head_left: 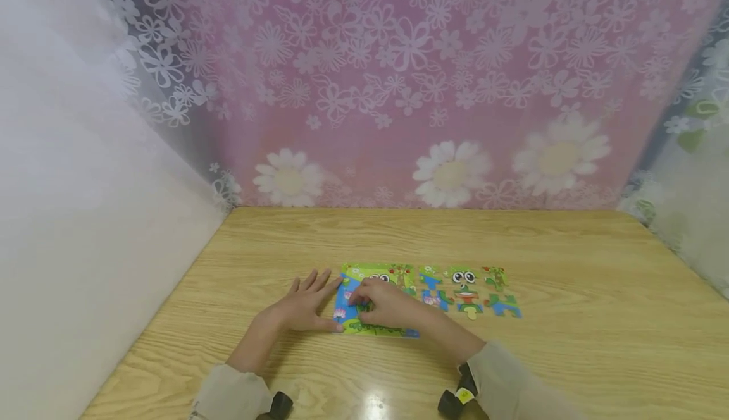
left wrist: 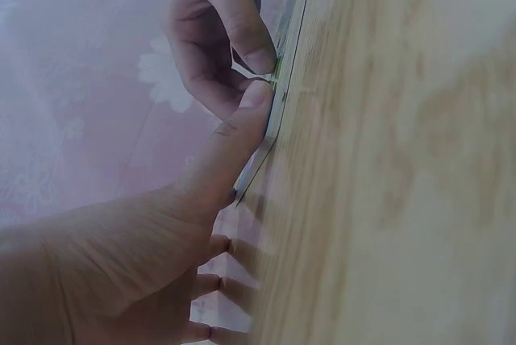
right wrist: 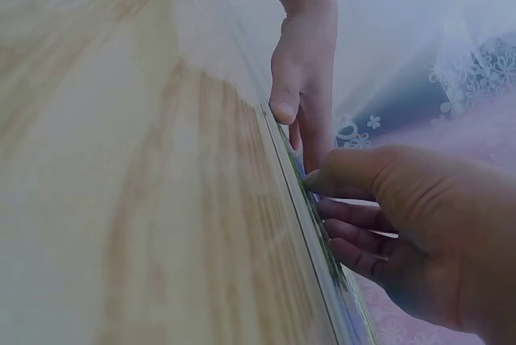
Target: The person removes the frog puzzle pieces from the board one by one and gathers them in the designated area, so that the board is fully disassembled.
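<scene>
A frog jigsaw board (head_left: pixel 340 303) lies flat on the wooden table, its picture green and blue with pink water lilies. My left hand (head_left: pixel 304 306) rests beside its left side, fingers straight and spread, with the thumb along the board's edge. Over the middle of the board, my right hand (head_left: pixel 390 303) has its fingers curled and pinches a puzzle piece low against the surface; the hand hides most of it. In the right wrist view, the thumb and fingertips of the right hand (right wrist: pixel 419 232) meet the board's top.
To the right of the board lie loose puzzle pieces, among them one with frog eyes (head_left: pixel 463 277), a tree piece (head_left: pixel 497 277) and a blue-green piece (head_left: pixel 504 306). A flowered pink curtain (head_left: pixel 364 91) hangs behind the table (head_left: pixel 598 319); white cloth (head_left: pixel 102 186) borders the left.
</scene>
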The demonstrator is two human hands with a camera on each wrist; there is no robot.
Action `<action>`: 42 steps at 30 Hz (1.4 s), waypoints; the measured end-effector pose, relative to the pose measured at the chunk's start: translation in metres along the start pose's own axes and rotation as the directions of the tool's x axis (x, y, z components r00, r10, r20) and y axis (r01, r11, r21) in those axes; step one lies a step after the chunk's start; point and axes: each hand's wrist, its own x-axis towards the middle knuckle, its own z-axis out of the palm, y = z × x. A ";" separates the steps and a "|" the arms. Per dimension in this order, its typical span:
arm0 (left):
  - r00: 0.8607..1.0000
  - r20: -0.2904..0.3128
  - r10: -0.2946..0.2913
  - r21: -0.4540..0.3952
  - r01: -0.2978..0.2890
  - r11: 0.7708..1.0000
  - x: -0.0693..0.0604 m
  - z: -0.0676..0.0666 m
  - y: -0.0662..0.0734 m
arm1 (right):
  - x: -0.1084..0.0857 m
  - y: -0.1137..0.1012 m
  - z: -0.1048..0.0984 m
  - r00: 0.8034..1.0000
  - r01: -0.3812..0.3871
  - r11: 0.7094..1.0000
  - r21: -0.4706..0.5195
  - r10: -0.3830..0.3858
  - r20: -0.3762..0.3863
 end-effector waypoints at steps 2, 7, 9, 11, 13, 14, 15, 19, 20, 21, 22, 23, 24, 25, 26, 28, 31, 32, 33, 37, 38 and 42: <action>1.000 -0.002 -0.005 0.008 0.005 1.000 0.002 0.002 -0.003 | 0.001 -0.001 -0.001 1.000 0.014 1.000 0.016 -0.014 -0.001; 1.000 -0.014 -0.009 0.002 0.009 1.000 0.002 0.002 -0.007 | 0.003 -0.001 -0.001 1.000 0.020 0.999 0.032 -0.020 -0.003; 1.000 -0.015 -0.008 -0.007 0.008 1.000 0.002 0.002 -0.006 | 0.004 0.000 -0.001 1.000 0.010 0.999 0.033 -0.010 -0.003; 1.000 -0.014 -0.008 -0.008 0.008 1.000 0.001 0.002 -0.006 | 0.004 0.000 0.000 1.000 0.005 1.000 0.030 -0.005 -0.011; 1.000 -0.013 -0.008 -0.010 0.008 1.000 0.001 0.002 -0.005 | 0.004 0.001 0.001 1.000 0.008 1.000 0.024 -0.008 -0.026; 1.000 -0.012 -0.008 -0.009 0.008 1.000 0.000 0.001 -0.005 | 0.004 0.001 0.002 0.999 0.014 1.000 0.019 -0.013 -0.036; 1.000 -0.013 -0.007 -0.009 0.007 1.000 0.000 0.001 -0.005 | 0.004 0.001 0.002 0.999 0.017 1.000 0.017 -0.016 -0.044; 1.000 -0.016 -0.005 -0.016 0.005 1.000 0.000 0.000 -0.004 | 0.004 0.002 0.004 0.996 0.033 0.999 -0.004 -0.033 -0.078; 1.000 -0.015 -0.006 -0.018 0.005 1.000 0.000 0.000 -0.004 | 0.004 0.002 0.004 0.996 0.031 0.999 -0.007 -0.032 -0.084; 1.000 -0.015 -0.005 -0.021 0.005 1.000 0.000 0.000 -0.003 | 0.004 0.001 0.004 0.996 0.028 1.000 -0.007 -0.029 -0.090; 1.000 -0.015 -0.005 -0.022 0.005 1.000 0.000 0.000 -0.003 | 0.004 0.001 0.004 0.995 0.026 1.000 -0.006 -0.027 -0.096; 1.000 -0.014 -0.005 -0.023 0.005 1.000 0.000 0.000 -0.003 | 0.004 0.001 0.004 0.994 0.029 1.000 -0.005 -0.029 -0.101; 1.000 -0.013 -0.005 -0.023 0.005 1.000 0.000 0.000 -0.003 | 0.004 0.001 0.004 0.994 0.026 1.000 -0.006 -0.026 -0.106; 1.000 -0.013 -0.004 -0.025 0.004 1.000 0.000 0.000 -0.003 | 0.004 0.000 0.004 0.994 0.025 1.000 -0.005 -0.026 -0.110; 1.000 -0.013 -0.004 -0.023 0.003 1.000 0.000 0.000 -0.002 | 0.004 0.001 0.004 0.993 0.027 1.000 -0.002 -0.027 -0.114; 1.000 -0.013 -0.002 -0.020 0.001 1.000 0.000 0.000 -0.002 | 0.003 0.000 0.004 0.992 0.030 0.999 0.012 -0.029 -0.121; 1.000 -0.008 0.001 -0.007 -0.001 1.000 0.001 0.001 -0.002 | 0.001 0.000 0.002 0.991 0.023 0.999 0.038 -0.017 -0.133; 1.000 -0.005 0.000 -0.002 0.000 1.000 0.001 0.001 -0.002 | 0.000 0.000 0.002 0.991 0.014 0.999 0.049 -0.007 -0.135; 1.000 -0.002 0.000 0.000 0.000 1.000 0.001 0.001 -0.002 | -0.001 0.000 0.001 0.991 0.000 0.998 0.064 0.008 -0.133; 1.000 0.004 -0.003 0.005 0.003 1.000 0.001 0.001 -0.001 | -0.007 -0.001 -0.004 0.990 -0.028 0.995 0.097 0.041 -0.134; 1.000 0.004 -0.004 0.007 0.004 1.000 0.001 0.001 -0.001 | -0.008 -0.001 -0.005 0.990 -0.031 0.994 0.103 0.045 -0.134; 1.000 0.003 -0.009 0.015 0.009 1.000 0.002 0.001 -0.002 | -0.014 -0.002 -0.012 0.989 0.000 0.998 0.068 0.011 -0.151</action>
